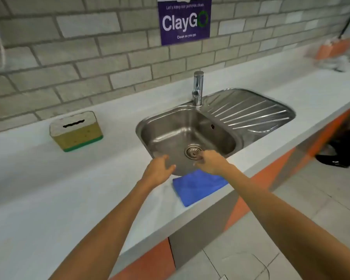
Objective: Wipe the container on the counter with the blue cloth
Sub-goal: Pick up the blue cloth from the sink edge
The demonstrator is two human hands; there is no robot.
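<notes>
A folded blue cloth (198, 186) lies on the counter's front edge, just in front of the sink. The container (76, 131), a box with a white slotted lid, yellowish sides and a green base, stands on the counter far to the left near the wall. My left hand (159, 170) hovers over the sink's front rim, fingers spread, holding nothing. My right hand (209, 161) hangs above the cloth's far edge with fingers loosely curled and nothing in them. Neither hand touches the cloth or the container.
A steel sink (228, 138) with a drain (193, 151), a tap (198, 87) and a ribbed drainer on its right is set into the grey counter (49, 188). A brick wall carries a purple poster (184, 20). Blurred orange items (331, 49) sit at the far right.
</notes>
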